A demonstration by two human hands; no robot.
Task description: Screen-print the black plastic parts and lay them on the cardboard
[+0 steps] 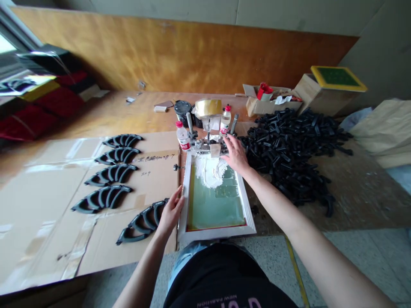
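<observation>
A metal-framed screen (215, 209) lies in front of me, with white paste (210, 171) spread over the far part of its green mesh. My left hand (171, 209) is at the frame's left edge, fingers apart, beside the nearest group of black curved parts (141, 224). My right hand (236, 154) reaches to the far right corner of the frame, fingers spread, close to the metal clamp (202, 147). Nothing shows in its grasp. A pale block (215, 150) sits at the clamp, above the paste.
Rows of black curved parts (112, 174) lie on cardboard (48, 184) at the left. A large heap of black parts (289, 149) covers the right. Red-capped bottles (183, 136), a dark tub (182, 110) and a tape roll (208, 108) stand behind the frame; boxes (317, 96) are farther back.
</observation>
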